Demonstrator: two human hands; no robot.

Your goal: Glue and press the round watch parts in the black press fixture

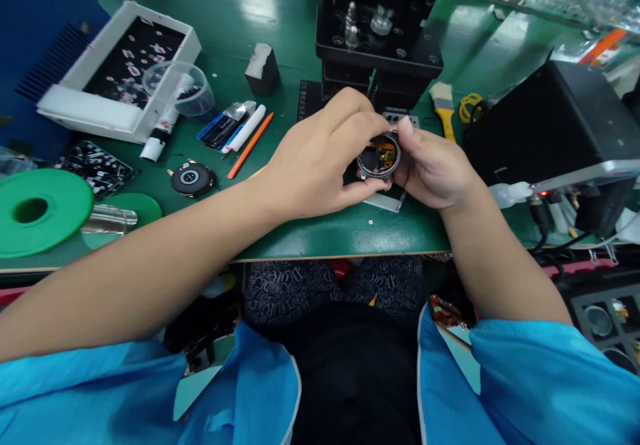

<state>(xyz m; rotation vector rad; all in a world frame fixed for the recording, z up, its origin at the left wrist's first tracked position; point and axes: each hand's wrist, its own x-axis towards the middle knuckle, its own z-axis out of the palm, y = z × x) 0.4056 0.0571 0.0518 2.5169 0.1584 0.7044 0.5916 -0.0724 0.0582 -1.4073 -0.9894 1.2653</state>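
Note:
Between my two hands is a round watch case, its inside showing orange flex film and small parts within a metal rim. My left hand grips its left side, thumb along the lower edge and fingers over the top. From the right, my right hand pinches the rim with the thumb up; its other fingers are partly hidden behind the case. Under the hands a clear-edged plate lies on the green bench. Further left, a round black watch back with a sensor window rests on the mat.
A black press fixture stands just beyond my hands. To the right are a brush and a black box. At left lie an orange stick, pens, a white tray, a plastic cup and a green spool.

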